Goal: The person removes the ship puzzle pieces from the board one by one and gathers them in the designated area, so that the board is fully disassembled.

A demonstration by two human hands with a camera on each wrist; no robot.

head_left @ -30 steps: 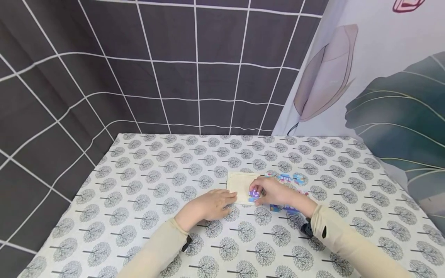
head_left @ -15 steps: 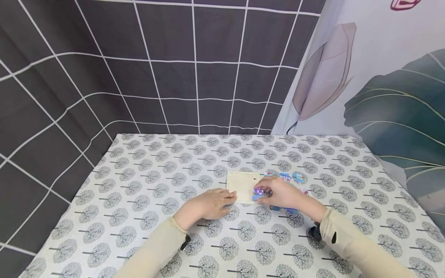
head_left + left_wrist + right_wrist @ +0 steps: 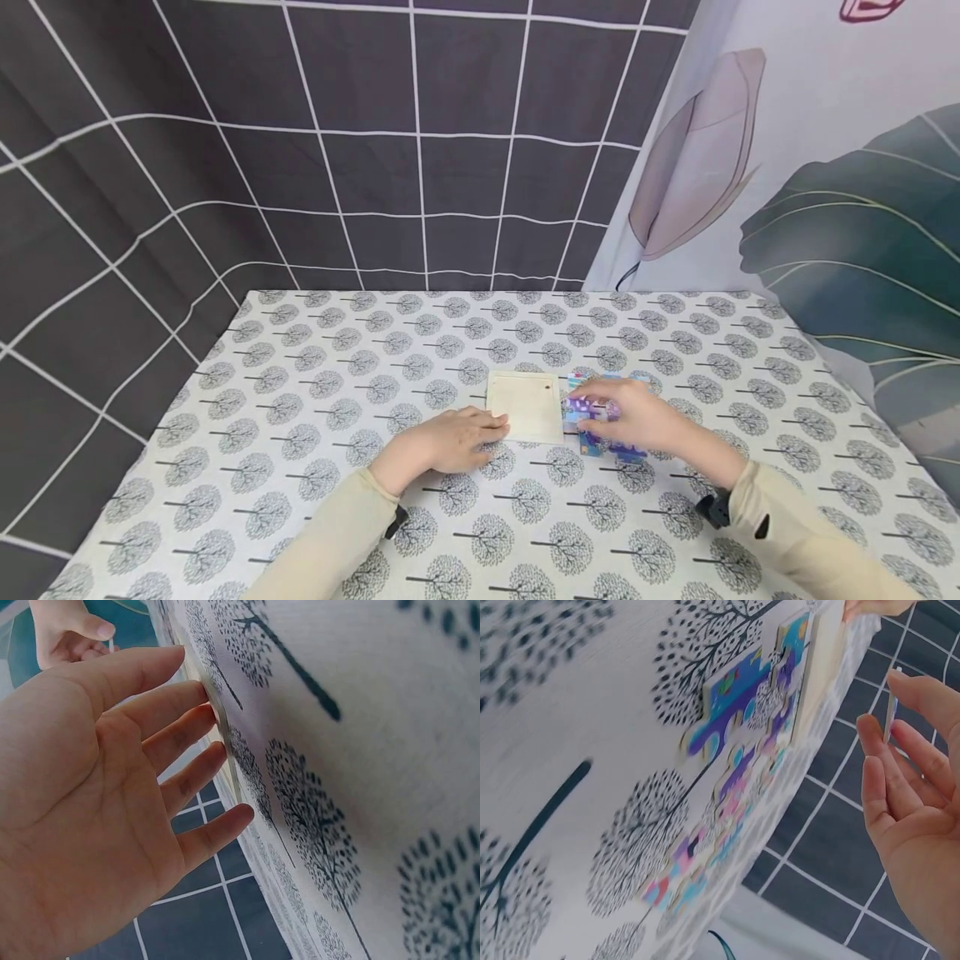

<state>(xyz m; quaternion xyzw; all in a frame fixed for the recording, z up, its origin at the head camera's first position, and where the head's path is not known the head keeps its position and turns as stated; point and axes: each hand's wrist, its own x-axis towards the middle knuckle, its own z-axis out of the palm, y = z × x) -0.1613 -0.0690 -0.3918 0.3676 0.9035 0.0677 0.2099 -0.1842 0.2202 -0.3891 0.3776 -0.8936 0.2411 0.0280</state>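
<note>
A pale wooden puzzle tray (image 3: 527, 412) with a raised border lies flat on the cloth; a small dark dot marks its upper right corner. My left hand (image 3: 457, 439) rests at its left edge. In the left wrist view the fingers of that left hand (image 3: 97, 772) are extended and touch the edge. Just right of the tray, my right hand (image 3: 639, 414) pinches a purple and blue jigsaw piece (image 3: 578, 408) between thumb and fingers. The right wrist view has this thin piece (image 3: 892, 714) edge-on, held above the table.
Several colourful jigsaw pieces (image 3: 731, 694) lie on the tree-print tablecloth (image 3: 337, 467) beneath and around my right hand, partly hidden by it. Dark grid-patterned curtain (image 3: 360, 175) hangs behind and to the left; a leaf-print curtain (image 3: 847, 233) hangs at the right.
My right hand has moved right with the pinched jigsaw piece, from over the tray to beside it, uncovering the tray's right part. My left hand has stayed at the tray's left edge.
</note>
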